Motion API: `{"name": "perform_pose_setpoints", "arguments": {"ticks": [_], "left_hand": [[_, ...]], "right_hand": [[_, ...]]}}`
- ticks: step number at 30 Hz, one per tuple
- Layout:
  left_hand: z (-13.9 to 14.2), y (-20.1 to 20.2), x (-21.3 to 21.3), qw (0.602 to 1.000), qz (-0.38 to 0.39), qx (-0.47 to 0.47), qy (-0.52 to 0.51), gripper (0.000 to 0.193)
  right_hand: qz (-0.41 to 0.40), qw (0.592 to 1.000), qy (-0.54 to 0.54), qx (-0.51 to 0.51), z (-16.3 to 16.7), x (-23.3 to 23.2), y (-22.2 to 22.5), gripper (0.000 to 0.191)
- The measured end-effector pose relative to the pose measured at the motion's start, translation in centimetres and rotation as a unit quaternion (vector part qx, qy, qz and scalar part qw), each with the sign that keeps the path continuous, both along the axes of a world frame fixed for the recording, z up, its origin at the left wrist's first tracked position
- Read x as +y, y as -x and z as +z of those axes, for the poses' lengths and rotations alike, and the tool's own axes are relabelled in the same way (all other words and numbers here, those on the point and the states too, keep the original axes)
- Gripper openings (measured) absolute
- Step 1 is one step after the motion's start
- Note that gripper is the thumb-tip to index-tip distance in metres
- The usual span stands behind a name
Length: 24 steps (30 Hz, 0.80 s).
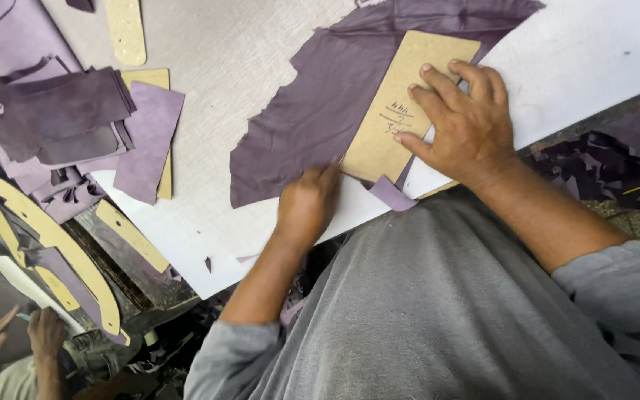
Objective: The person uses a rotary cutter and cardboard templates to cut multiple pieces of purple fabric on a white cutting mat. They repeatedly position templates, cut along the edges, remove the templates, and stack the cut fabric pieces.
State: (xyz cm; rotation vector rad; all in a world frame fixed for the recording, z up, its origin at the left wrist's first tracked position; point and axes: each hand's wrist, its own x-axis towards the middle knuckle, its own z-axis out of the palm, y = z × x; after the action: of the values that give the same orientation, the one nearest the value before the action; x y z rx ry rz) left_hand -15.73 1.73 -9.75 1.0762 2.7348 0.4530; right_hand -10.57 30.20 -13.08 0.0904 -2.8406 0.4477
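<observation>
Your right hand (462,118) lies spread and flat on the tan cardboard template (401,104), fingers apart, pinning it onto the purple leather sheet (312,111); nothing is gripped, only pressed. Your left hand (307,204) sits closed at the template's lower left edge, fingers drawn together as if around a small blade; the motion blur hides the tool, so whether it holds 1 cannot be told. The leather rests on the white cutting board (587,52), near its front edge, with 1 small purple offcut (392,194) loose just below the template.

To do this cut well, I judge you should keep firm, even pressure over the template's middle so it cannot creep; run the left hand tight along the card's edge; keep the right fingertips back from that edge. A stack of cut purple pieces (68,111) lies well apart, upper left; another person's hands (20,341) work at the lower left corner.
</observation>
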Motion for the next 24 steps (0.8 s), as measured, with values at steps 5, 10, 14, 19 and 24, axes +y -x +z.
{"name": "perform_pose_setpoints", "arguments": {"ticks": [5, 10, 14, 19, 24], "left_hand": [[1.6, -5.0, -5.2, 0.997, 0.068, 0.034, -0.013, 0.025], [3.8, -5.8, -2.8, 0.972, 0.18, 0.015, -0.153, 0.02], [5.1, -6.9, 3.5, 0.963, 0.188, -0.038, -0.188, 0.025], [3.6, -4.6, 15.0, 0.977, 0.065, 0.004, -0.205, 0.03], [2.4, -0.4, 22.9, 0.988, 0.065, 0.033, -0.14, 0.034]], "right_hand": [[0.005, 1.0, -0.02, 0.005, 1.5, -0.8, -0.4, 0.067], [0.085, 0.988, -0.08, -0.099, 5.7, 1.1, 2.9, 0.042], [0.178, 0.949, -0.134, -0.223, 9.7, 3.6, 8.9, 0.022], [0.282, 0.867, -0.245, -0.33, 13.3, 3.9, 13.5, 0.036], [0.315, 0.846, -0.239, -0.358, 14.7, 5.0, 14.9, 0.03]]}}
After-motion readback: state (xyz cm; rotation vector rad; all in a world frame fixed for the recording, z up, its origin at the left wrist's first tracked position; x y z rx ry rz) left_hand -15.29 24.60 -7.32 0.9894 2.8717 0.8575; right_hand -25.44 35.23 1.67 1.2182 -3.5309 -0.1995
